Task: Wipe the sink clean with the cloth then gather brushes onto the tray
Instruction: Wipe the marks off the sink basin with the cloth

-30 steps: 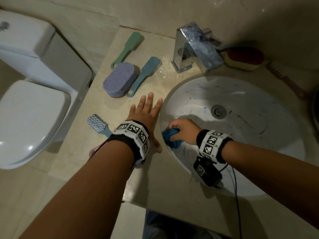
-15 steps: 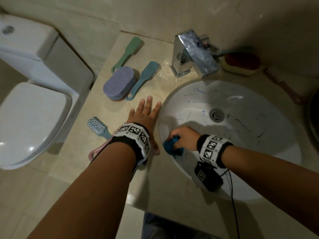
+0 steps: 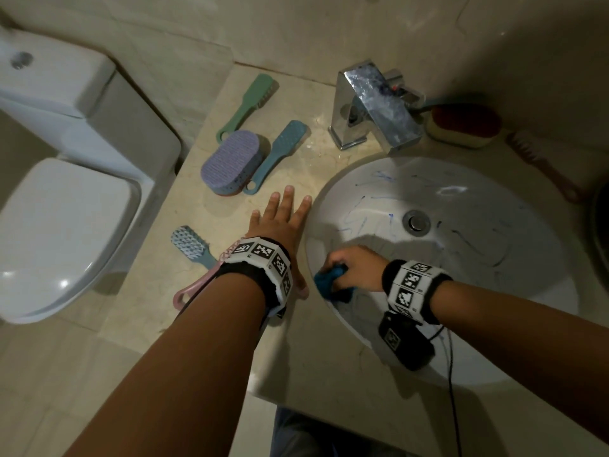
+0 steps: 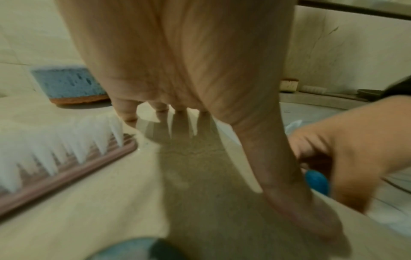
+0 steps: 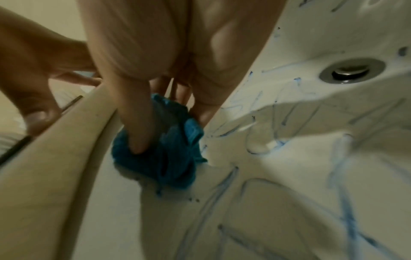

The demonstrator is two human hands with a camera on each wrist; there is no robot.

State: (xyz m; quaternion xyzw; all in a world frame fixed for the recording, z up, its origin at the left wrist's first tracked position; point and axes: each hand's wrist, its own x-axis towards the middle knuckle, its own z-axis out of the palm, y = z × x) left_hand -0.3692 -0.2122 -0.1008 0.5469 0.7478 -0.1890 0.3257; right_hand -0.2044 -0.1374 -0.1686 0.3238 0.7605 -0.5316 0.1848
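- The right hand point(image 3: 354, 268) is working low on the left wall of the sink point(image 3: 494, 291); its fingers point(image 5: 138, 123) are clamped on the cloth point(image 5: 169, 151), which is bunched and pressing on the white wall just under the rim.
- The blue marks point(image 5: 262, 140) are lying mostly to the right of the cloth and farther from the person, toward the drain point(image 3: 416, 222), so I judge the next stroke needs to go that way, away from the rim.
- The left hand point(image 3: 280, 219) is resting flat on the bench point(image 3: 197, 291), fingers straight and a little apart, pointing away from the person.
- The brushes point(image 3: 283, 153) are lying on the bench left of the sink, long axes slanting away and to the right; the left hand is nearer to them.
- The cloth is a lump, so I cannot tell any long axis.
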